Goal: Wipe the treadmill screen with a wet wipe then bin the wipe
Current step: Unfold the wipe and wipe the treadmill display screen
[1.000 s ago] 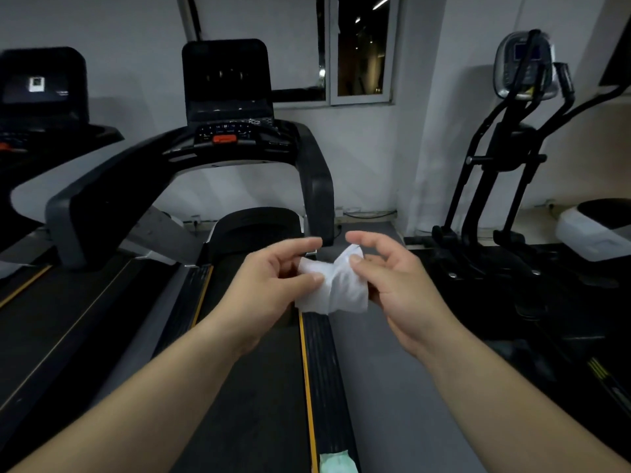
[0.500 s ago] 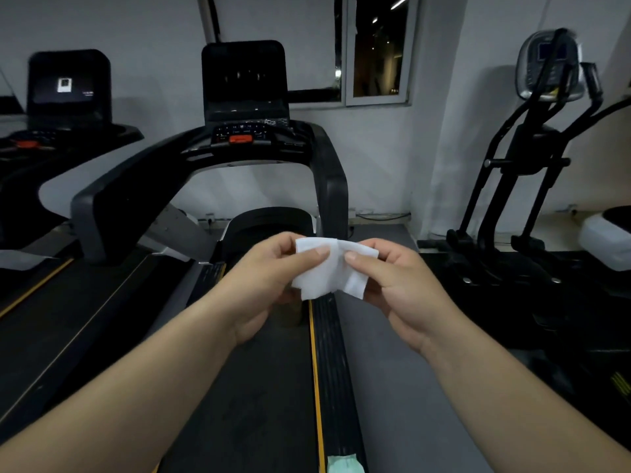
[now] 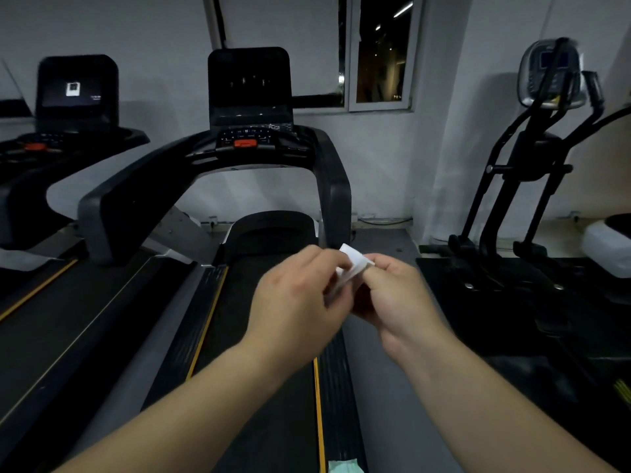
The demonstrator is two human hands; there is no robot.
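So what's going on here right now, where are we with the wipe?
A person stands at the foot of the middle treadmill, holding a white wet wipe low in front of them. Both the left hand and the right hand pinch it, apparently folding or bunching it. The treadmill screen is dark, farther ahead and above the hands, and the wipe is not touching it. No bin is in view.
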